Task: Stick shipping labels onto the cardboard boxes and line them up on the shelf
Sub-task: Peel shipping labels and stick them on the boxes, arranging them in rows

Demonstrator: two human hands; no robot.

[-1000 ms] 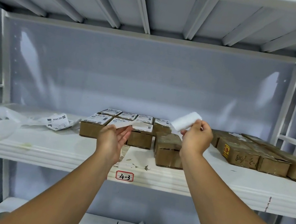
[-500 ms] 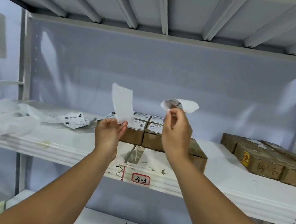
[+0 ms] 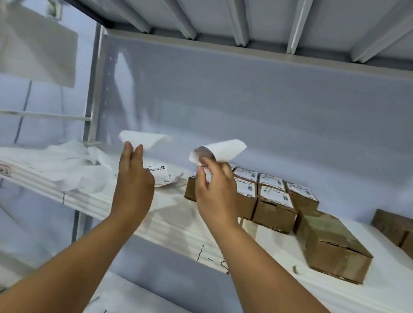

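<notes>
Fingers of left hand (image 3: 134,185) are held nearly straight, with a white backing sheet (image 3: 146,139) pinched at their tips. Curled shipping label (image 3: 218,148) is pinched between thumb and bent fingers of right hand (image 3: 214,192), above the shelf (image 3: 339,297), just left of labelled boxes (image 3: 273,201). Label print is blurred, unreadable. Unlabelled box (image 3: 331,244) is set right of them.

Left side of frame smeared by motion blur; white panel (image 3: 36,50) at upper left indistinct. Left hand (image 3: 134,180) seen from behind, its grip on the white sheet (image 3: 146,138) hidden. Right hand (image 3: 214,192) covers the leftmost labelled boxes (image 3: 274,214); print on its curled label (image 3: 218,152) unreadable. Brown boxes (image 3: 400,231) at right edge cut off. Small objects (image 3: 99,312) at bottom centre too blurred to identify.
</notes>
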